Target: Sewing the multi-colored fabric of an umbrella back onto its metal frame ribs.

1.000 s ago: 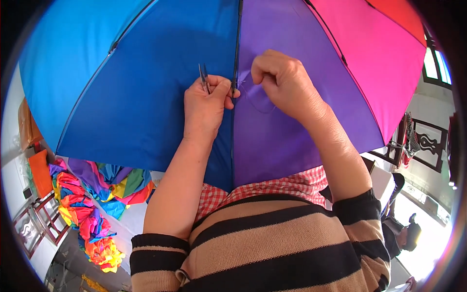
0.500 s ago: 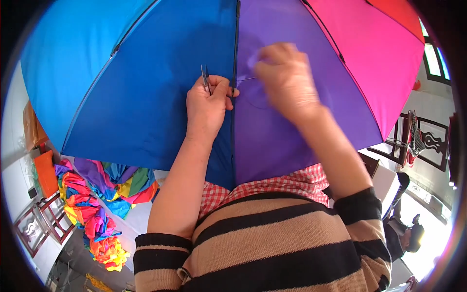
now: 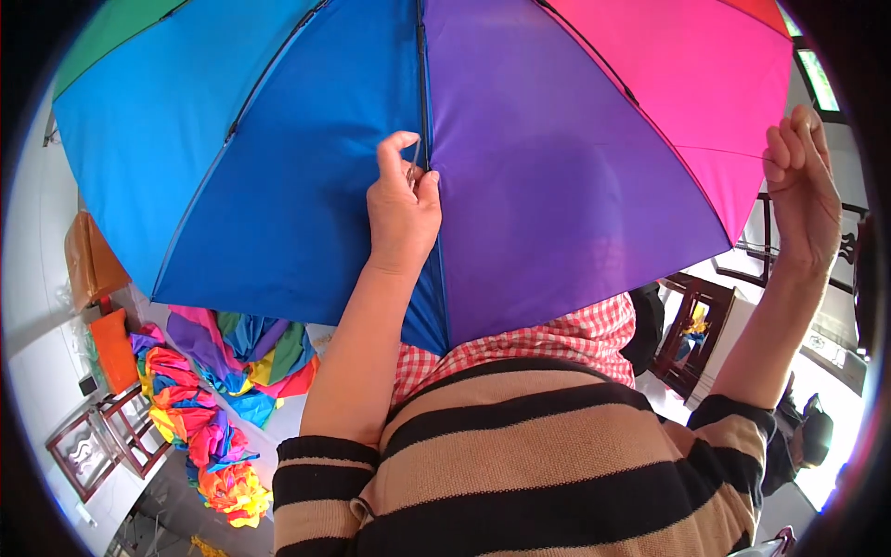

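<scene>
An opened umbrella (image 3: 548, 213) with blue, purple and pink panels spreads before me, its inside facing me. Along the blue-purple seam runs a dark metal rib (image 3: 424, 93). My left hand (image 3: 404, 213) is at this rib, thumb against the seam and forefinger raised and bent. Tucked in its fingers is a small metal tool, thread snips (image 3: 412, 173) by their look, mostly hidden. Far out to the right, past the pink panel, my right hand (image 3: 803, 190) is closed in a pinch on a thin dark thread (image 3: 715, 148), drawn taut across the panels. Whether it also holds a needle is hidden.
A heap of rainbow-coloured cloth (image 3: 200, 399) lies at lower left, near a wooden chair (image 3: 83, 455) and an orange bag (image 3: 113, 348). Red-checked cloth (image 3: 557, 334) covers my lap under the umbrella's edge. Another person (image 3: 803, 432) is at the far right, beside dark wooden furniture (image 3: 696, 330).
My right hand has swung from the purple panel out to the far right, drawing the thread long. The umbrella has shifted slightly. My left forefinger has lifted, and the snips' points no longer stick up.
</scene>
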The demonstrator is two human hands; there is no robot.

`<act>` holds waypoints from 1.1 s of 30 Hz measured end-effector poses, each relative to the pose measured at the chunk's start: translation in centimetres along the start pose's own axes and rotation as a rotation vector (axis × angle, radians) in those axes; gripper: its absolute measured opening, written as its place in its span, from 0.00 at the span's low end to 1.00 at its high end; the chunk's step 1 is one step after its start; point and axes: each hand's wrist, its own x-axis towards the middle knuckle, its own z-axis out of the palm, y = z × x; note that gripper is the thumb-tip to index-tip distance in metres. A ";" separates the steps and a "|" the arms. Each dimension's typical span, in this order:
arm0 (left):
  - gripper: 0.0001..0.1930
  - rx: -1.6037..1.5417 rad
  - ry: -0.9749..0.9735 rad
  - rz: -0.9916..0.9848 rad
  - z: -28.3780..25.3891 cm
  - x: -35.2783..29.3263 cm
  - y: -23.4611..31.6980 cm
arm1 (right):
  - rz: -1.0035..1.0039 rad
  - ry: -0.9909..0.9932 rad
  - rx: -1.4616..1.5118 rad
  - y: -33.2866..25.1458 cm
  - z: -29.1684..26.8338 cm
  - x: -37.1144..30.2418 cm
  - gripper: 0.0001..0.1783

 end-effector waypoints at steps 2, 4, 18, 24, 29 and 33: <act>0.14 0.128 0.052 0.267 0.6 0.3 -1.2 | -0.019 -0.053 0.069 0.0 -0.4 0.0 0.10; 0.12 0.190 0.073 0.407 1.2 0.9 -2.1 | -0.046 -0.151 0.202 0.7 -1.0 0.1 0.11; 0.03 -0.592 0.050 -0.300 -2.3 2.0 1.0 | -0.294 -0.229 -0.962 25.1 17.1 1.0 0.06; 0.04 -0.502 -0.004 -0.245 -1.9 2.1 0.3 | -0.333 -0.091 -0.975 25.4 16.4 2.7 0.05; 0.03 -0.041 -0.042 -0.002 -2.1 2.7 0.0 | 0.144 0.096 0.462 19.8 6.4 6.4 0.06; 0.06 0.332 -0.073 0.347 -1.3 2.8 -0.3 | 0.176 0.377 0.617 15.7 2.0 5.9 0.07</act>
